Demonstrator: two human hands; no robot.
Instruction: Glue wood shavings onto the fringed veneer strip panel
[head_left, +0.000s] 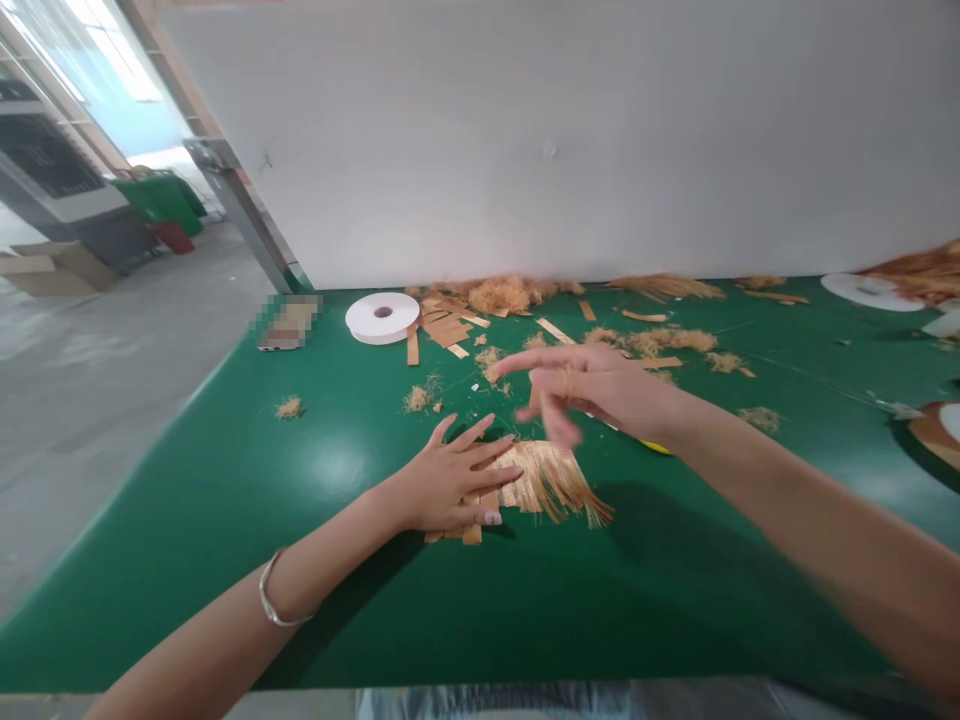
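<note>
My left hand (454,480) lies flat with fingers spread on the left part of a fringed tan piece (544,475), whose loose strands fan out to the right. Short tan strips (472,533) stick out under that palm. Above the fringe hovers my right hand (581,390), its fingers apart and partly blurred by motion, with nothing visible held in it. Just behind the right wrist, a yellow-edged object (656,446) shows in part.
Behind the hands, a white tape roll (382,318), cut tan strips (446,328) and shredded fibre piles (502,293) lie on the green table (225,520). A pixelated object (289,322) is at the left edge. A white panel (555,150) stands behind.
</note>
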